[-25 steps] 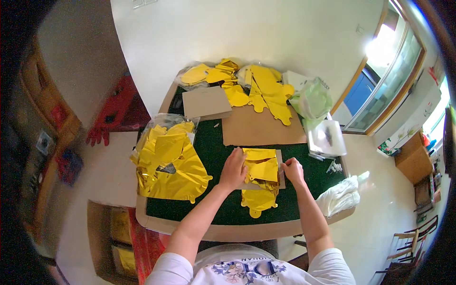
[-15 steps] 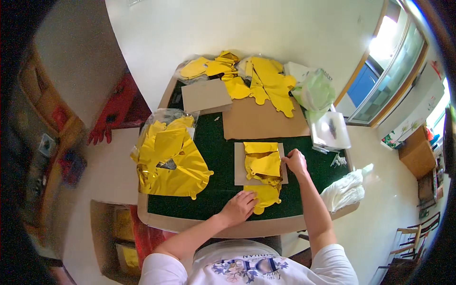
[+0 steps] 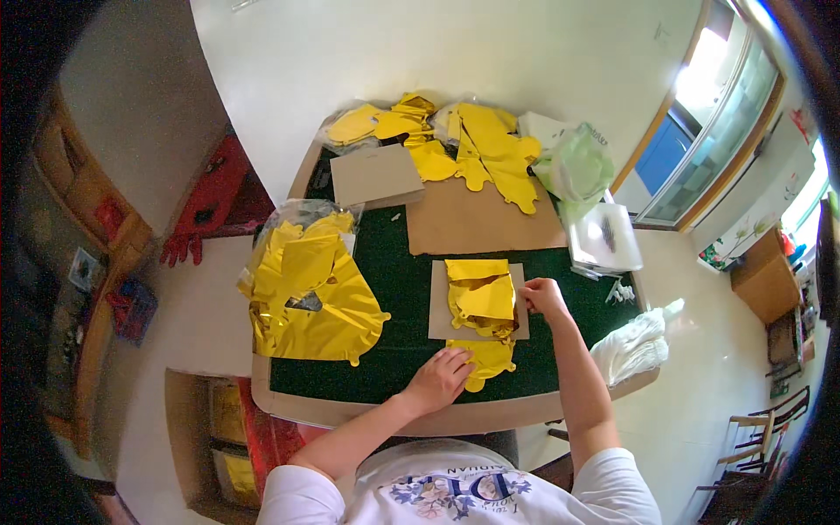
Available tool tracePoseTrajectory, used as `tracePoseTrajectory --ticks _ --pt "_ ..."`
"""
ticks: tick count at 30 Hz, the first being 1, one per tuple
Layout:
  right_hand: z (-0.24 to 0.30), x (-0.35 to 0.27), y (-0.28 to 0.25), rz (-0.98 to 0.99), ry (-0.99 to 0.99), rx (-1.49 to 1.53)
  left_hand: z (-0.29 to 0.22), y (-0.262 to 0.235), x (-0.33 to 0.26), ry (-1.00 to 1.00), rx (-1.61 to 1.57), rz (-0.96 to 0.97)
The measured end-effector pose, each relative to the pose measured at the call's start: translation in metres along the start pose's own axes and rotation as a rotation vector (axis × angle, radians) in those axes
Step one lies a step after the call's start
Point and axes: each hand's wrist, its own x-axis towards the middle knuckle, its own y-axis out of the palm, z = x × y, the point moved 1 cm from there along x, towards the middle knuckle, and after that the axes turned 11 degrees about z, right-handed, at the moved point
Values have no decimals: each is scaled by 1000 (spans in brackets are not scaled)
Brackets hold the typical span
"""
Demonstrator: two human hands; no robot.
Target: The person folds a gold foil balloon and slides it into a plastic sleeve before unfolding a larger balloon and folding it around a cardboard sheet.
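A folded gold foil balloon point(image 3: 483, 299) lies on a small grey-brown cardboard sheet point(image 3: 438, 322) at the near middle of the table. Its lower flap point(image 3: 486, 357) hangs past the sheet's near edge onto the dark green tabletop. My left hand point(image 3: 440, 381) is closed at the left side of that flap, fingers bent on the foil. At the sheet's right edge, my right hand point(image 3: 544, 297) is pinched closed beside the foil; the fingertips partly hide what they grip. To the left sits a pile of gold foil balloons point(image 3: 324, 297), partly in clear plastic.
Across the back lie more gold foil pieces point(image 3: 494, 149), a grey cardboard stack point(image 3: 376, 177) and a large brown cardboard sheet point(image 3: 477, 219). Clear plastic bags point(image 3: 606, 238) and a pale green bag point(image 3: 577, 166) stand at right. A white bundle point(image 3: 632, 347) rests by the right edge.
Both hands stay in nearly the same place on the foil and the sheet. The whole view has shifted very slightly; nothing has been let go.
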Motion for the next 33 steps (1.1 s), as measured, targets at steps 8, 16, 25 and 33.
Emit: tracePoseTrajectory --ticks 8,16,25,33 --pt "-10 8 -4 89 -79 156 -2 -3 3 6 -31 -10" --pt "10 4 -4 104 -33 123 0 -1 -1 -36 -65 55" --pt "2 16 4 -8 -15 73 -1 -4 0 0 -44 -7" --pt "-13 7 -13 -28 -57 -33 -2 -5 2 8 -50 -3"
